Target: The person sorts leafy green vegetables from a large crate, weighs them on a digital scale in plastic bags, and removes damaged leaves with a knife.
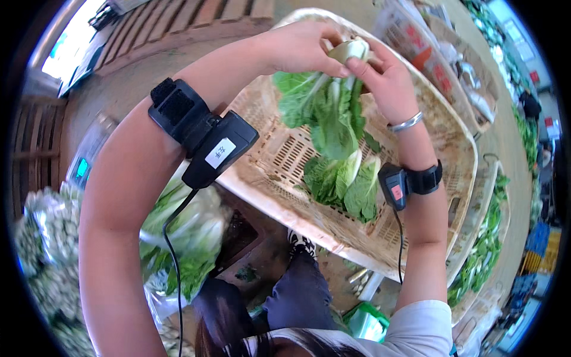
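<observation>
Above a dirty white plastic crate (312, 234), a head of leafy cabbage (334, 118) hangs leaves down with its pale stem end up. My left hand (308, 49) grips the stem end from the left, thumb and fingers around it. From the right, my right hand (390, 82) holds the same stem end between thumb and fingers. Several cabbage leaves (343, 183) lie on the slotted crate floor beneath. A metal bangle (406, 122) circles my right wrist. Both forearms carry strapped black devices with cables.
A clear bag of leafy greens (192, 241) stands left of my legs. Behind it is a scale display (82, 167). Wooden pallets (178, 31) lie at the upper left. A box with red printing (419, 49) and a crate of greens (484, 236) stand on the right.
</observation>
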Available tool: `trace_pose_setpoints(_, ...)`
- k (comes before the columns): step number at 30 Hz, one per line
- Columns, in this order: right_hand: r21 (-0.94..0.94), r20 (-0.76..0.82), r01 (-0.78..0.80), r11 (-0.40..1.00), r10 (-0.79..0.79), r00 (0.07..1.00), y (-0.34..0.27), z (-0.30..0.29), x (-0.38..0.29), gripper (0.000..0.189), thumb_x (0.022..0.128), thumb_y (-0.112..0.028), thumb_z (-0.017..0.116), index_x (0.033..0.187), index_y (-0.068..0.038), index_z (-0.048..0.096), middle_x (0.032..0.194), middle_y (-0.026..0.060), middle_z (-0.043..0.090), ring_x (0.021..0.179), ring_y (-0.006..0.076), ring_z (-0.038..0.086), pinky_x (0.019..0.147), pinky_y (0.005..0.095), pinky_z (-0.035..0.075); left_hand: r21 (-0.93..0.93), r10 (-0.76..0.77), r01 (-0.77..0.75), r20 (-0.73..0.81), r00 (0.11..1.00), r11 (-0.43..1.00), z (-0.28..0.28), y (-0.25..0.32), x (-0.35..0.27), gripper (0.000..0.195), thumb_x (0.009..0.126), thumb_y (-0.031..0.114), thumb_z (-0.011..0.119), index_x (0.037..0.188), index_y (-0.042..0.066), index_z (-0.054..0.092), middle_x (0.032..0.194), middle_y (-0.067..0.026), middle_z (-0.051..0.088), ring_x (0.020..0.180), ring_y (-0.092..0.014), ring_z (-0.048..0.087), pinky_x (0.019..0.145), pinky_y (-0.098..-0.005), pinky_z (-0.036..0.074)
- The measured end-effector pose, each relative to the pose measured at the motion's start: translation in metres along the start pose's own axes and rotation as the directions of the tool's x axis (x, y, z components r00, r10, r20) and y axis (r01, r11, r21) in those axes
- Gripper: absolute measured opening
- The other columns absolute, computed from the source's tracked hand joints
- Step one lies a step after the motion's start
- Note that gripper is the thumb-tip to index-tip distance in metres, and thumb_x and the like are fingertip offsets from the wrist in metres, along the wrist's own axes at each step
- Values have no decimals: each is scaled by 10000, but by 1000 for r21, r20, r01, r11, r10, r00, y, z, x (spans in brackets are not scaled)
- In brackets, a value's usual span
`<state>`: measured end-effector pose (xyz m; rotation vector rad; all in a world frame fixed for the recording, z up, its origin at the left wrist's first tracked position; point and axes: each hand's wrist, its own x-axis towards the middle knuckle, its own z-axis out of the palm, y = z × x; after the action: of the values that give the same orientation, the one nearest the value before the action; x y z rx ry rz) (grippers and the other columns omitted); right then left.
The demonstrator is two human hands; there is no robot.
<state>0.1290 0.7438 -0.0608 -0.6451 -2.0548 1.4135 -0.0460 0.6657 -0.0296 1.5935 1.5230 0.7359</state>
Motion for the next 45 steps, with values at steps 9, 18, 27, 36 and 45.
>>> trace_pose_setpoints(9, 186, 244, 120, 975, -164, 956, -107, 76, -49, 335, 881, -196, 550, 1181, -46, 539, 865, 17, 621, 719, 85, 588, 611, 216, 501, -11, -95, 94, -129, 987, 996, -17, 65, -178, 502, 798, 439, 612, 1059, 11, 580, 930, -84, 616, 812, -144, 566, 728, -292, 453)
trace_pose_setpoints(18, 195, 422, 439, 877, -479, 769, -145, 98, -135, 257, 844, -76, 549, 1089, -10, 590, 914, 69, 630, 819, 137, 584, 749, 246, 457, -364, -69, 111, 126, 990, 925, 32, 60, -271, 461, 856, 419, 560, 1072, 11, 556, 978, -39, 595, 826, -84, 558, 727, -240, 464)
trace_pose_setpoints(27, -720, 357, 478, 502, -323, 876, -168, 85, -210, 274, 814, -254, 585, 971, -29, 584, 812, 121, 626, 678, 228, 604, 616, 329, 469, -12, 0, -1, -42, 999, 1000, 91, 75, -326, 427, 884, 363, 534, 1049, -31, 533, 886, -57, 606, 813, -81, 524, 719, -247, 445)
trace_pose_setpoints(36, -118, 449, 187, 975, -115, 886, -173, 81, -239, 437, 716, -286, 729, 1017, 2, 598, 782, -9, 588, 695, 55, 505, 630, 234, 430, -804, -94, -57, -139, 986, 592, 143, 106, -325, 515, 929, 436, 391, 1198, 5, 478, 1088, -84, 571, 970, -158, 546, 847, -291, 437)
trace_pose_setpoints(45, -281, 526, 686, 671, -490, 695, -145, 80, -245, 228, 850, -135, 531, 1051, -27, 528, 678, 135, 596, 636, 241, 595, 587, 333, 453, -821, -16, 50, 49, 999, 568, 156, 74, -335, 463, 861, 363, 562, 1124, -15, 516, 1002, -73, 607, 879, -134, 583, 768, -274, 467)
